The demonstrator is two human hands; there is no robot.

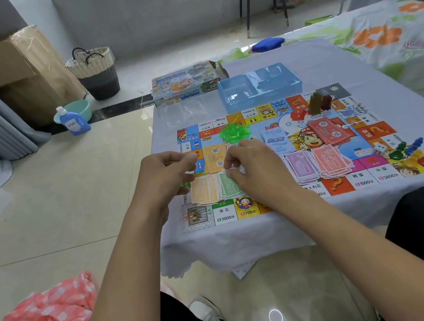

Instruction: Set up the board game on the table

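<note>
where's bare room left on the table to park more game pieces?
Bare cloth left of the blue tray, between game box and board; also beyond the board's right edge. The board's middle is crowded: money stacks, green houses, both hands.

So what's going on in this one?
A person seated at a small table is setting up a board game. Both hands, the left hand and right hand, hover over the near edge of the game board, fingers curled over the orange and green play-money stacks. What exactly they pinch is hard to tell. Purple and red stacks, a green pile of houses, a die and pawns are already laid out.
</note>
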